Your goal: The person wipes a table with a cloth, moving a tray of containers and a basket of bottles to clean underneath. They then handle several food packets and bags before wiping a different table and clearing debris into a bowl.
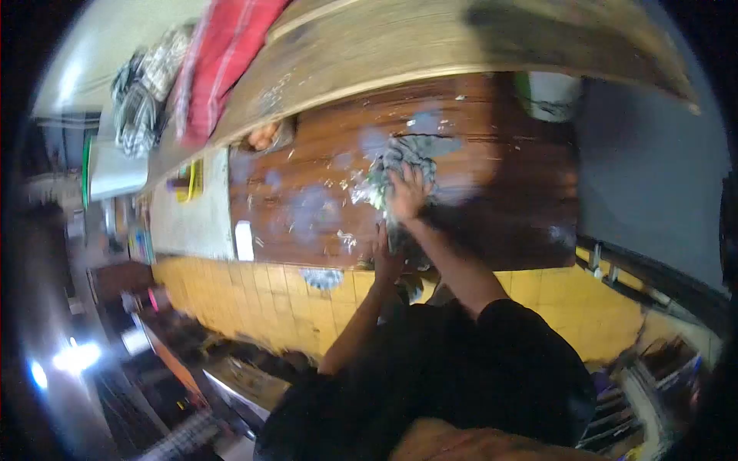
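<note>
The right hand (407, 192) lies flat on a crumpled grey cloth (411, 154), fingers spread and pressing down rather than closed around it. The cloth sits toward the far edge of the dark wooden counter (507, 200), about midway along it. The left hand (387, 257) is at the near edge, just beside a dark trailing bit of fabric. Blur hides whether its fingers grip anything, so I cannot tell how far open it is.

Pale soapy smears (311, 211) and white flecks cover the counter from the cloth toward its left end, and a small white block (244, 240) stands near the near-left corner. The right end looks darker and mostly free of marks. By that, the wiping seems partway through, with the left half left to clear. Yellow tiles (254, 296) face the counter's front below the near edge.
</note>
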A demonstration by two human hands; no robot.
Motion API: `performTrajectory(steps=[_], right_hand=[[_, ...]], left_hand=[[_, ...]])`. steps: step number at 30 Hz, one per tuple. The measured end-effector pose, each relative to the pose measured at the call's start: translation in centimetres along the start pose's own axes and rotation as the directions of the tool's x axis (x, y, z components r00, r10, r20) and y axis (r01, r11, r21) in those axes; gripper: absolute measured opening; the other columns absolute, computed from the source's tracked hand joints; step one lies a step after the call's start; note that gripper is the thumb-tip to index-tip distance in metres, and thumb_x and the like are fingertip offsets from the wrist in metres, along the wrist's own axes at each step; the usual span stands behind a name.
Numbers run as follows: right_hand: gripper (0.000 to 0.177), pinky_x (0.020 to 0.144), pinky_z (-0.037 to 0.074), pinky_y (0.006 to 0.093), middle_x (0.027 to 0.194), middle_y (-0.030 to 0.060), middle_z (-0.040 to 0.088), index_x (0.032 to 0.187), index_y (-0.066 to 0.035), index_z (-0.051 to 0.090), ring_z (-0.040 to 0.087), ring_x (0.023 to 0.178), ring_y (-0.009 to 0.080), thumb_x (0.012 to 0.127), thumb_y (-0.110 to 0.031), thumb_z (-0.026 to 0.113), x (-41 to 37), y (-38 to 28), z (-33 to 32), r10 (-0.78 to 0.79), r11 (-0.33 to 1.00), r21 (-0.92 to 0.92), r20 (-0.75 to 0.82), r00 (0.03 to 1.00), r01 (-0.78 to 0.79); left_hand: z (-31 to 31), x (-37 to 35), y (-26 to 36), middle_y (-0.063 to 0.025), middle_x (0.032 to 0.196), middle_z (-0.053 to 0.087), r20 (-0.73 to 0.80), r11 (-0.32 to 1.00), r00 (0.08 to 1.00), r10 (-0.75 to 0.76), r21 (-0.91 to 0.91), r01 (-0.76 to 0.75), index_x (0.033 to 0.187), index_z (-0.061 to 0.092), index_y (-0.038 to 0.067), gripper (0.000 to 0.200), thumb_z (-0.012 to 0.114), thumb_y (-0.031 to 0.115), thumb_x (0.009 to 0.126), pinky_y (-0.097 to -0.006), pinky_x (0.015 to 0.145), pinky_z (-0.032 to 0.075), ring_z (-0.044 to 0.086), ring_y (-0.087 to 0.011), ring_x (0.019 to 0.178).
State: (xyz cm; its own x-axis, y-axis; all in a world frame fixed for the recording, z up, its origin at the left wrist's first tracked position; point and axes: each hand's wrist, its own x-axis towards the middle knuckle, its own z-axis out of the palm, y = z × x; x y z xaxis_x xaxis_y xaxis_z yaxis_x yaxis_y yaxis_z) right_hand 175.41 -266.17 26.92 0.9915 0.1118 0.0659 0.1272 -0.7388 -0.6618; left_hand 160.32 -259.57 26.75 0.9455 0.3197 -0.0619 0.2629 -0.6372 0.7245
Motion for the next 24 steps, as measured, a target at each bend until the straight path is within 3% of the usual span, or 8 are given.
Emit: performTrajectory(steps=[4, 5, 9, 12, 14, 19, 21, 24], right_hand=[[0.039, 0.092, 0.042, 0.0422, 0.112, 0.0181, 0.058, 0.108, -0.005, 0.062, 0.054, 0.105, 0.0355, 0.069, -0.006, 0.065, 2.0, 3.2, -3.5, -0.197, 0.935, 0.261, -0.176, 0.964, 0.239], [0.035, 0.094, 0.041, 0.0405, 0.111, 0.0174, 0.060, 0.108, -0.002, 0.061, 0.054, 0.108, 0.0335, 0.074, -0.008, 0.065, 1.8, 3.6, -5.8, 0.003, 0.849, 0.525, -0.134, 0.991, 0.068], [0.057, 0.102, 0.035, 0.0401, 0.131, 0.0242, 0.046, 0.127, -0.001, 0.051, 0.045, 0.120, 0.0354, 0.083, -0.033, 0.066, 1.0, 14.0, -13.6, -0.150, 0.973, 0.091, -0.455, 0.878, 0.213], [0.061, 0.103, 0.034, 0.0446, 0.132, 0.0272, 0.044, 0.128, -0.005, 0.052, 0.043, 0.121, 0.0390, 0.083, -0.045, 0.063, 0.1, 13.5, -13.6, -0.109, 0.987, -0.146, -0.302, 0.947, 0.067], [0.070, 0.101, 0.033, 0.0505, 0.132, 0.0323, 0.041, 0.131, -0.008, 0.051, 0.041, 0.121, 0.0451, 0.082, -0.057, 0.059, -0.9, 10.7, -9.2, 0.014, 0.772, -0.593, -0.345, 0.938, -0.230], [0.075, 0.099, 0.032, 0.0578, 0.135, 0.0364, 0.035, 0.133, -0.012, 0.049, 0.033, 0.125, 0.0511, 0.080, -0.066, 0.053, -1.9, 6.2, -3.3, -0.131, 0.801, -0.597, -0.089, 0.987, 0.052], [0.073, 0.100, 0.031, 0.0582, 0.137, 0.0366, 0.031, 0.134, -0.012, 0.048, 0.031, 0.127, 0.0513, 0.082, -0.063, 0.054, -3.3, 2.0, -0.1, -0.257, 0.843, -0.501, -0.058, 0.965, 0.195], [0.071, 0.103, 0.028, 0.0576, 0.139, 0.0357, 0.028, 0.134, -0.013, 0.048, 0.028, 0.129, 0.0506, 0.081, -0.060, 0.057, -2.5, -5.7, 6.4, -0.367, 0.836, -0.418, 0.052, 0.929, 0.354]], left_hand=[[-3.4, 1.5, 1.9, -0.0315, 0.142, 0.030, -0.059, 0.961, 0.994, 0.096, -0.254, -0.107, 0.141, 0.030, 0.001, 0.070, 0.064, 0.019, 0.082, -0.0446, 0.108, 0.027, 0.028, -0.0444, 0.133], [-3.9, 1.9, 1.9, -0.0315, 0.142, 0.030, -0.093, 0.957, 0.993, 0.070, -0.276, -0.093, 0.141, 0.030, 0.001, 0.070, 0.064, 0.019, 0.082, -0.0446, 0.108, 0.027, 0.028, -0.0444, 0.133], [-5.9, 1.3, -0.6, -0.0302, 0.145, 0.023, -0.150, 0.956, 0.984, 0.091, -0.264, -0.129, 0.138, 0.035, 0.000, 0.066, 0.061, 0.023, 0.083, -0.0429, 0.109, 0.025, 0.027, -0.0422, 0.134], [-5.9, 0.9, -2.9, -0.0238, 0.146, 0.026, -0.130, 0.964, 0.991, -0.031, -0.265, -0.005, 0.135, 0.043, 0.007, 0.056, 0.056, 0.012, 0.081, -0.0405, 0.107, 0.030, 0.033, -0.0397, 0.132], [-5.5, 0.3, -4.5, -0.0225, 0.143, 0.032, -0.193, 0.936, 0.978, -0.085, -0.351, 0.012, 0.132, 0.046, 0.008, 0.052, 0.055, 0.009, 0.081, -0.0399, 0.103, 0.035, 0.038, -0.0388, 0.128], [-11.4, -1.4, -5.3, -0.0214, 0.124, 0.052, -0.029, 0.604, 0.917, -0.397, -0.761, 0.237, 0.123, 0.051, 0.005, 0.043, 0.054, 0.004, 0.080, -0.0385, 0.088, 0.046, 0.054, -0.0386, 0.110], [-12.0, -3.2, -8.4, -0.0223, 0.102, 0.059, -0.482, 0.820, 0.837, -0.259, -0.567, -0.073, 0.116, 0.052, 0.003, 0.037, 0.055, 0.003, 0.080, -0.0398, 0.081, 0.047, 0.057, -0.0418, 0.098], [-13.0, -4.2, -15.2, -0.0233, 0.096, 0.058, -0.469, 0.568, 0.689, -0.552, -0.817, -0.100, 0.110, 0.052, 0.001, 0.025, 0.053, 0.006, 0.085, -0.0416, 0.078, 0.047, 0.057, -0.0437, 0.092]])
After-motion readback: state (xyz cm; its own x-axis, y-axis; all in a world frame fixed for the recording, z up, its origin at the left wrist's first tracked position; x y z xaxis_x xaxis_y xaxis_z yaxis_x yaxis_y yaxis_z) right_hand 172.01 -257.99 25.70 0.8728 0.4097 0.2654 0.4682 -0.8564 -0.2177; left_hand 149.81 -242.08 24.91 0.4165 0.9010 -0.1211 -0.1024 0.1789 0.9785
